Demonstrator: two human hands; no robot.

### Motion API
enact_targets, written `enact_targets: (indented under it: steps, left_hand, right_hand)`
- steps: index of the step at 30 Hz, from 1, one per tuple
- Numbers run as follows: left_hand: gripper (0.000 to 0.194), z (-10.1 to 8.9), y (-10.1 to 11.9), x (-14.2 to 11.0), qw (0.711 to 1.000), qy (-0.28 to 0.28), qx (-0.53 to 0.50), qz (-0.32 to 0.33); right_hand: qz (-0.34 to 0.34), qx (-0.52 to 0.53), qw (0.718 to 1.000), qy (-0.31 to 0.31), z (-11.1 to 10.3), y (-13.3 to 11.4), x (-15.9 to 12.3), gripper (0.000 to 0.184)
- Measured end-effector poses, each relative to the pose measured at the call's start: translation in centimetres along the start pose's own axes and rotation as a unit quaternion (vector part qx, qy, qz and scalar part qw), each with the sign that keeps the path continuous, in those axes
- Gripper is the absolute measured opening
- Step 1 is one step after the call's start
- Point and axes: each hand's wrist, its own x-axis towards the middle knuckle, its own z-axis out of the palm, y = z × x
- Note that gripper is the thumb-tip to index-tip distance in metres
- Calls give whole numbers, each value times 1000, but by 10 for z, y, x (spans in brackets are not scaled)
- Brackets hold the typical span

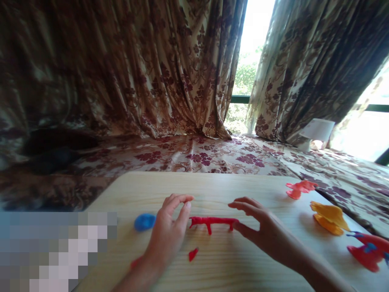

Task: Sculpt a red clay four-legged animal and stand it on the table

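A long, thin red piece (214,220), which looks like modelling clay with short prongs hanging from one side, lies on the wooden table (206,186) between my hands. My left hand (172,223) is just past its left end, thumb and fingers apart, holding nothing. On the other side, my right hand (258,221) has its fingers spread, and its thumb tip is at the piece's right end; I cannot tell whether it touches. A small red scrap (193,254) lies nearer to me. Left of my left hand sits a blue lump (145,222). Another red bit (135,262) is partly hidden by my left forearm.
Along the table's right side stand a coral-coloured figure (300,189), a yellow-orange figure (330,218) and a red and blue figure (369,250). Beyond the table are a floral-covered surface (197,156), patterned curtains (182,73) and a white lamp (319,129) by the window.
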Motion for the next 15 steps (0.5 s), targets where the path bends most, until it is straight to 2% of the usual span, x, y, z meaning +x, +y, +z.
enact_targets:
  steps: [2,6,8,12,15]
  left_hand:
    - [19,-2,0,4,1000,11,-2,-4]
    - [22,-8,3,11,999,28,-4,-20]
    - [23,-12,6,12,999,35,-9,-34]
    - [26,-24,13,1,997,42,-22,-59]
    - [28,-34,17,-15,996,50,-23,-76]
  right_hand:
    - [4,19,999,35,-4,-1,2,18]
    - [18,21,999,43,-2,-1,6,29]
    - [20,12,999,42,3,2,7,28]
    - [30,12,997,76,8,7,9,16]
    - [28,13,995,95,10,1,9,17]
